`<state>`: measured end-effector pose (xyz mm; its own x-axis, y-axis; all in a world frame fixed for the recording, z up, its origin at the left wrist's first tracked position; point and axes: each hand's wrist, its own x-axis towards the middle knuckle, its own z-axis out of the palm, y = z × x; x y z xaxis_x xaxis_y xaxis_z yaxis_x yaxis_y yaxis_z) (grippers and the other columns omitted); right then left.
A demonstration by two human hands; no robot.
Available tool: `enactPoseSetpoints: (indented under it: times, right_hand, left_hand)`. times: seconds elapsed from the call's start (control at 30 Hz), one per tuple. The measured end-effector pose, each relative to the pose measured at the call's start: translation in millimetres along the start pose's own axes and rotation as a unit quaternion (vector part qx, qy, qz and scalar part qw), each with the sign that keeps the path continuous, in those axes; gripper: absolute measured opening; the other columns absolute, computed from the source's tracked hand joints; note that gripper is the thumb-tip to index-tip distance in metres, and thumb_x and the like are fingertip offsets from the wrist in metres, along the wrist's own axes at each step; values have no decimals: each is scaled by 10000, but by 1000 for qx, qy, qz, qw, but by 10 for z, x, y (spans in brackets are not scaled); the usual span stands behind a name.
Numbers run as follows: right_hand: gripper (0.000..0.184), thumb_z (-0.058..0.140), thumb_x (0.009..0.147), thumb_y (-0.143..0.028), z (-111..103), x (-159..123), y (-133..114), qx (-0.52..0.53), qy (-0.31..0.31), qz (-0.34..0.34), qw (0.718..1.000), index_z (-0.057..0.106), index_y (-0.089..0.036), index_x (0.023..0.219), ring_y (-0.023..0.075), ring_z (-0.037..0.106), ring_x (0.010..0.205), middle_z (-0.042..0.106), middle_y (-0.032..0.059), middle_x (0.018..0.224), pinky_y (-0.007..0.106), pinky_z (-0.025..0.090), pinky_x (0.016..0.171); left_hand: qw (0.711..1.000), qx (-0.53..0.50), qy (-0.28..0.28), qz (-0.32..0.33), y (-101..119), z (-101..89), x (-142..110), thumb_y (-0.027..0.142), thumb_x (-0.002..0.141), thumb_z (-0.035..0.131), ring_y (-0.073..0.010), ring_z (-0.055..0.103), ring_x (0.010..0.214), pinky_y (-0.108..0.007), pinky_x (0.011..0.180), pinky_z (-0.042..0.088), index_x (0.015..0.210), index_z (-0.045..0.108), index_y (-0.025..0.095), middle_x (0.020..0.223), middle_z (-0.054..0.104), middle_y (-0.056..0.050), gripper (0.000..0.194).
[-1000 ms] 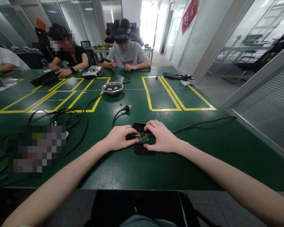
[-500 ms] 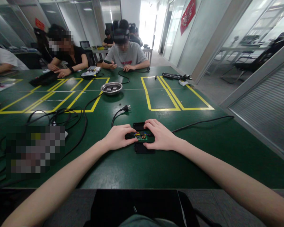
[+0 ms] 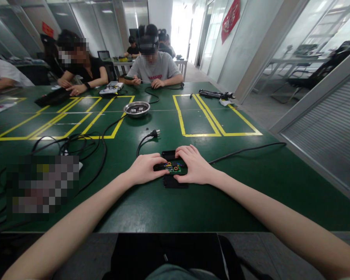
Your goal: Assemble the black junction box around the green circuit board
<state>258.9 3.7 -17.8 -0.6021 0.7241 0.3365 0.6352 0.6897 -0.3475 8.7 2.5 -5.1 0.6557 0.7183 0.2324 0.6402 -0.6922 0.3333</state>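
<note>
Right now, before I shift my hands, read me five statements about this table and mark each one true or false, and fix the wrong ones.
1. The left hand and right hand are both at the circuit board. True.
2. The black plug lies nearer to me than the metal bowl. True.
3. The metal bowl is upside down. False: it stands upright with small items in it.
4. The right hand grips a screwdriver. False: it curves around the circuit board's right end, and no tool shows in it.
5. The table is green. True.
</note>
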Motion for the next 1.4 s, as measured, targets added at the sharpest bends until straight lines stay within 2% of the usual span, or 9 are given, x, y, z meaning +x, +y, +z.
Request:
enactPoseSetpoints:
  times: [0.07,0.17,0.3,0.47,0.6,0.77,0.97,1.13,1.4]
  right_hand:
    - [489,783,714,-469,-21,-12,5,9,7,0,1000,526,-234,1057,362,519,1255,598,136,1263,640,296,1155]
    - [427,754,756,-408,-118,-38,39,33,10,-5,999,535,-227,1075,348,510,1227,580,142,1267,570,396,1080]
    - [193,676,782,-257,-294,-66,149,44,-51,-42,997,557,-219,929,279,551,1011,614,95,1047,443,477,917]
    - [77,593,851,-247,-414,-77,250,78,-98,-41,991,563,-213,789,179,554,732,597,25,790,303,439,699]
    - [98,581,856,-275,-494,-112,174,121,-91,-28,988,582,-205,787,111,484,544,541,-38,632,245,372,586]
    - [76,585,767,-225,-610,-158,19,150,-125,-41,980,547,-211,703,86,415,491,474,-66,561,225,328,548]
    - [145,619,730,-241,-612,-133,-38,95,-189,-27,977,498,-219,652,95,398,495,463,-62,553,241,298,562]
    - [64,612,775,-280,-547,-102,-19,-5,-156,-1,988,615,-217,771,128,459,495,547,-37,568,261,293,585]
    - [220,503,914,-238,-483,-76,47,-43,-165,-4,985,718,-211,877,170,592,602,703,21,702,275,324,628]
  left_hand:
    - [1000,-11,5,-3,4,-3,-1,427,944,711,-171,698,804,-241,685,471,1075,756,191,907,713,-29,274]
    - [999,-32,14,-5,3,-17,-8,427,933,722,-162,683,773,-238,677,475,1074,758,187,892,708,-30,280]
    - [998,-62,16,19,-10,-47,-30,356,927,696,-156,672,743,-244,678,493,1078,764,172,875,709,-41,247]
    - [993,-101,54,10,-3,-110,-60,263,903,619,-136,670,715,-221,648,500,966,732,167,837,725,-33,161]
    - [995,-80,63,17,73,-208,-88,299,871,604,-93,537,526,-202,538,403,777,637,178,615,610,31,156]
    - [992,-100,-5,78,204,-266,-123,266,838,547,-84,445,461,-214,495,339,712,565,193,547,524,47,147]
    - [990,-114,-57,67,207,-174,-118,258,830,551,-90,434,471,-213,497,324,689,556,196,549,510,46,154]
    - [997,-66,-33,27,141,-142,-89,291,875,561,-104,505,499,-211,528,339,738,604,191,570,551,36,174]
    - [996,-87,-11,24,91,-155,-99,272,860,595,-104,528,534,-212,568,393,946,656,186,642,569,49,136]
